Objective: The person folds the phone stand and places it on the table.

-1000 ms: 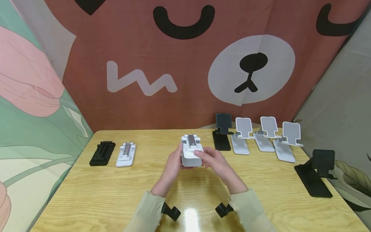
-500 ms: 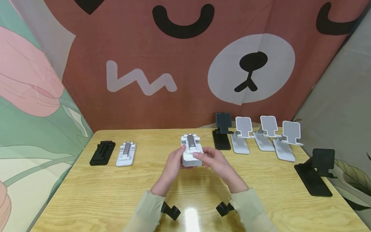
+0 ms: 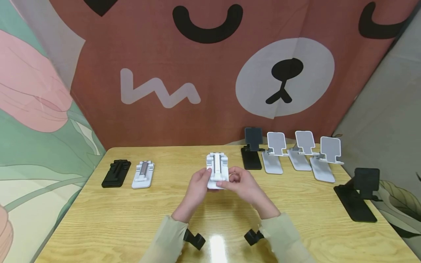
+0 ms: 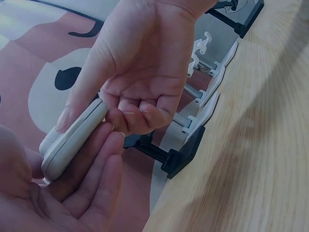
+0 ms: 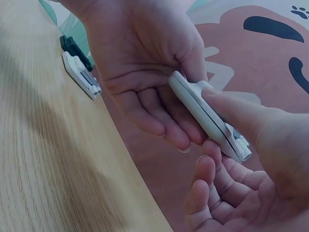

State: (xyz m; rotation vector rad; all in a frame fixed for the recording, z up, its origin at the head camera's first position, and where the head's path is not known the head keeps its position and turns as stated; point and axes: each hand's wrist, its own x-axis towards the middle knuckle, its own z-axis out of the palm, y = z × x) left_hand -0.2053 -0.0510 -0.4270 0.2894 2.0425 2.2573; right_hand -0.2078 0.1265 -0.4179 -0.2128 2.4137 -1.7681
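Observation:
A folded white phone stand (image 3: 217, 171) is held above the table in both hands, its hinge end pointing away from me. My left hand (image 3: 196, 184) grips its left side, thumb along the edge and fingers underneath. From the right, my right hand (image 3: 245, 186) pinches the near end, its thumb on the top face and its other fingers curled at the side. In the left wrist view the stand (image 4: 75, 140) appears edge-on as a thin slab between the hands. The right wrist view also catches the stand (image 5: 207, 113) from its side, folded flat.
Folded stands, one black (image 3: 116, 174) and one white (image 3: 143, 175), lie on the wooden table (image 3: 131, 219) at left. Unfolded stands line the back right: a black one (image 3: 252, 159) and several white ones (image 3: 273, 162). Another unfolded black stand (image 3: 355, 204) is near the right edge.
The stand has tipped, so its top face now shows more fully and its thick near end is no longer seen. My right thumb has shifted slightly left and down with it.

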